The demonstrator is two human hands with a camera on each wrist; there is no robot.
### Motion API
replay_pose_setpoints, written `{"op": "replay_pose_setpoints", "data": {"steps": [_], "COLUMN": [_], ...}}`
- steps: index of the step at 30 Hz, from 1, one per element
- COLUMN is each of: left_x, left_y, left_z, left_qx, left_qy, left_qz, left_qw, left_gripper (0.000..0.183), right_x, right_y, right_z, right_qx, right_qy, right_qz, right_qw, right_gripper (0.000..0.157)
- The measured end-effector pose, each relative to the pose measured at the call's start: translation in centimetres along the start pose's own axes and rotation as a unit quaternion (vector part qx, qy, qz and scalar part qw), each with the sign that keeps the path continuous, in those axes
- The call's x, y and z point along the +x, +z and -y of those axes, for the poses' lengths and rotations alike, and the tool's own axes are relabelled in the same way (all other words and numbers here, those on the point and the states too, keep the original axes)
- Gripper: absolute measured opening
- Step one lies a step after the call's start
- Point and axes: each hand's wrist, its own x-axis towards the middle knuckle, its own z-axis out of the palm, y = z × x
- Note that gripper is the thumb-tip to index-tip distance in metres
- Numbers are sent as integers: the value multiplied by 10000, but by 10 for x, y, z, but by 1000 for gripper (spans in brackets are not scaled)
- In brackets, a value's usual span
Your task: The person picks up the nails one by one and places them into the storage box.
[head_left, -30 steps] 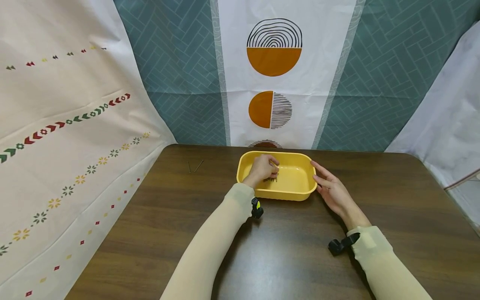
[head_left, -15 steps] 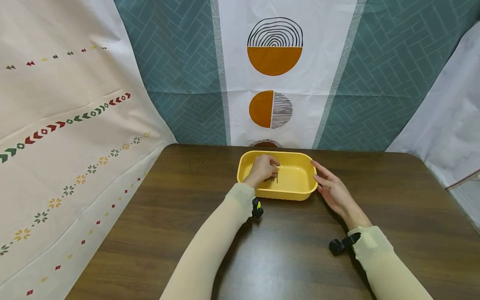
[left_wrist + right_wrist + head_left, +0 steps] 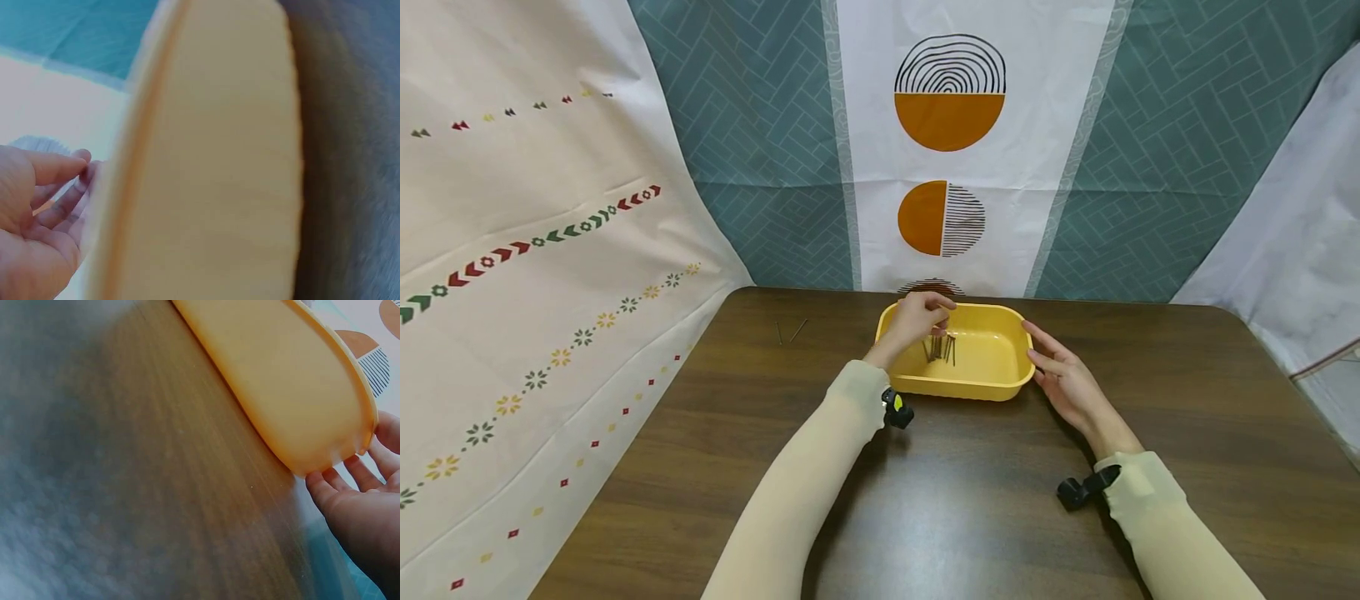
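A yellow rectangular tray (image 3: 992,350) sits on the table near its far edge. Several thin, dark nails (image 3: 938,348) lie loosely side by side in its left half. Above the tray's left part is my left hand (image 3: 917,321), its fingers loosely bent; I see nothing between the fingertips. The left wrist view shows this hand (image 3: 44,212) beyond the tray's wall (image 3: 206,156). Against the tray's right end, the extended fingers of my right hand (image 3: 1071,387) touch the outside. Its fingertips rest along the curved outer wall (image 3: 294,394) in the right wrist view.
Two more nails, one (image 3: 798,331) slanted and one (image 3: 778,333) nearly upright in view, lie on the dark wooden table (image 3: 970,500) left of the tray. A patterned cloth (image 3: 760,167) hangs behind the table, and a pale cloth (image 3: 550,250) lines the left.
My left hand has lifted off the nails in the tray and shifted slightly left and away from me, uncovering them. My right hand stays at the tray's right end.
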Motion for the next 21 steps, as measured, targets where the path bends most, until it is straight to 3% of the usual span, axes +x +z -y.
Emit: {"op": "replay_pose_setpoints", "data": {"steps": [5, 10, 21], "left_x": [-7, -15, -34], "left_y": [-33, -65, -124], "left_z": [-1, 5, 31], "left_qx": [-444, -792, -707], "left_qy": [104, -45, -227], "left_qz": [-175, -418, -652], "left_qw": [9988, 9960, 9951], "left_gripper": [25, 25, 31], "right_x": [0, 0, -1], "right_y": [0, -2, -1], "right_z": [0, 0, -2], "right_qx": [-5, -19, 28], "right_qy": [-35, -58, -34], "right_qz": [18, 11, 25], "right_qw": [10000, 10000, 10000], "right_gripper": [61, 61, 62]}}
